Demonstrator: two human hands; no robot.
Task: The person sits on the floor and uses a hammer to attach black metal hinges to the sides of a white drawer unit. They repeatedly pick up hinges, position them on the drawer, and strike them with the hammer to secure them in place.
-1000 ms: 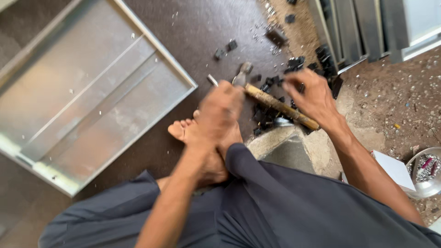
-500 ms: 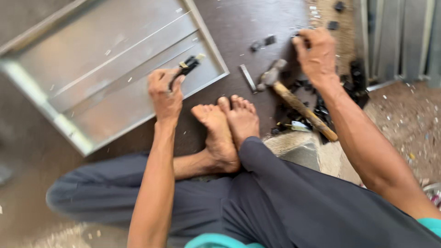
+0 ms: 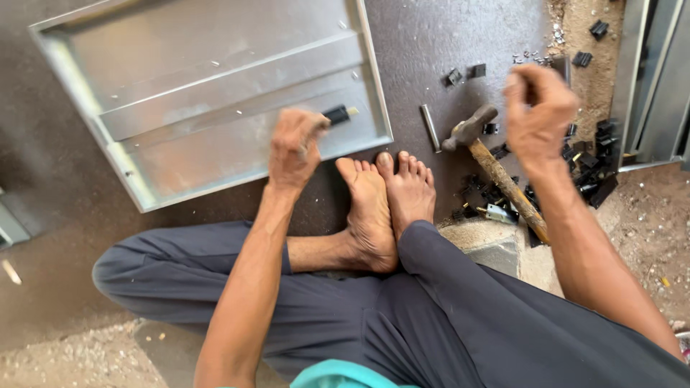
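So the left hand (image 3: 296,144) grips a small black tool (image 3: 338,113) over the metal tray (image 3: 180,115); right hand (image 3: 539,115) is curled shut above the hammer (image 3: 496,169), contents unclear.

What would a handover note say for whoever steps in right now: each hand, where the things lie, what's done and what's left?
Left hand: closed on a small black part, over the metal tray.
Right hand: raised above the floor, fingers curled; contents blurred.
Hammer: lying on the floor, not held, beside a metal pin and scattered black clips.
Done: cannot tell.
Left: loose clips remain on the floor.
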